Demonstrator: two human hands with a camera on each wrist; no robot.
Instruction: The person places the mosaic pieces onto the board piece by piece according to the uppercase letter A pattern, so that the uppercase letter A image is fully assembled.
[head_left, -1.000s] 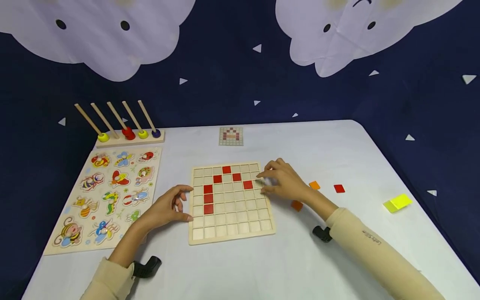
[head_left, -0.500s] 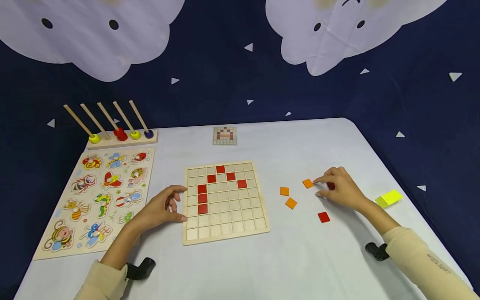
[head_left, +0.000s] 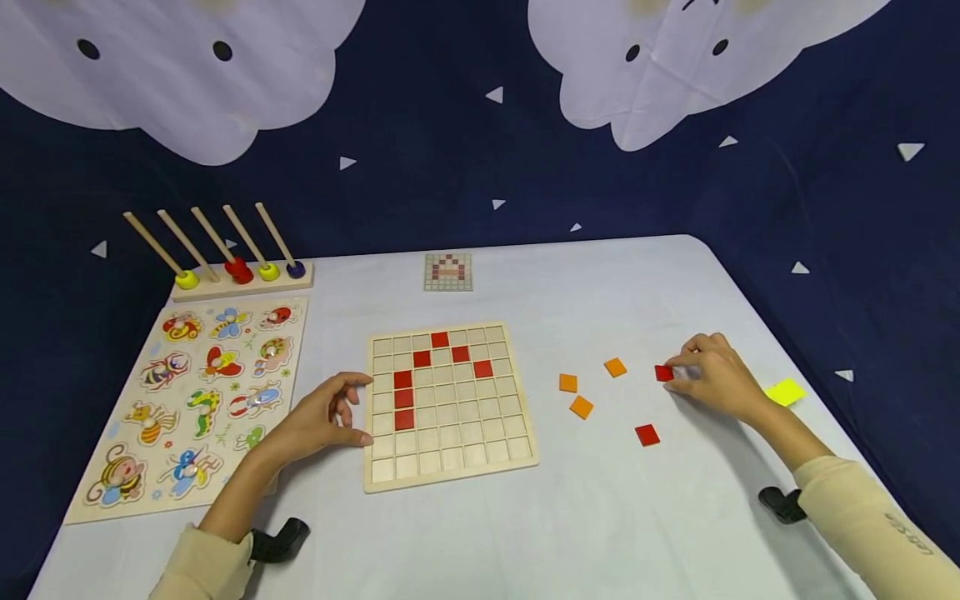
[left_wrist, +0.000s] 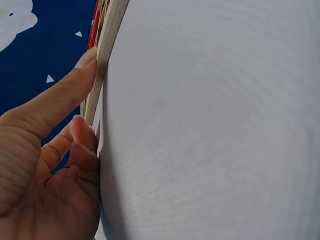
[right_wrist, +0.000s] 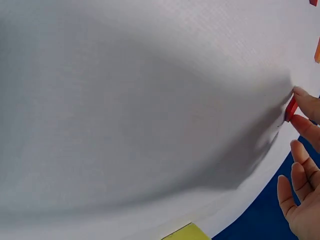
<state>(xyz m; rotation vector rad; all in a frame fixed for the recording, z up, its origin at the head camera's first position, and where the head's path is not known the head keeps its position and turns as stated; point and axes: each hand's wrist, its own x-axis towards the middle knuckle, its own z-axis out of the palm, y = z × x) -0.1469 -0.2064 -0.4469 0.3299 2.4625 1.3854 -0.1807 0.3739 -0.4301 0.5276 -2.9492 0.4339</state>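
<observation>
The wooden grid board [head_left: 450,454] lies mid-table, with several red tiles set in its upper squares. At its left edge rests my left hand [head_left: 318,421], thumb and forefinger spread along the rim; in the left wrist view the thumb [left_wrist: 75,82] touches the board's side [left_wrist: 107,47]. Off to the right, my right hand [head_left: 716,379] pinches a red tile [head_left: 663,373] between thumb and fingers, at the tabletop. That tile [right_wrist: 291,108] shows edge-on in the right wrist view, the other fingers loosely bent. Another red tile [head_left: 647,435] lies nearer the person.
Between board and right hand lie three orange tiles [head_left: 581,407]. A small pattern card [head_left: 448,272] sits behind the board. To the left are an insect peg puzzle [head_left: 258,342] and a peg stacker [head_left: 217,291]. A yellow block [head_left: 786,392] is partly behind the right wrist.
My right hand has left the board's right edge, moved right across the table and now grips a red tile. The left hand has stayed at the board's left edge.
</observation>
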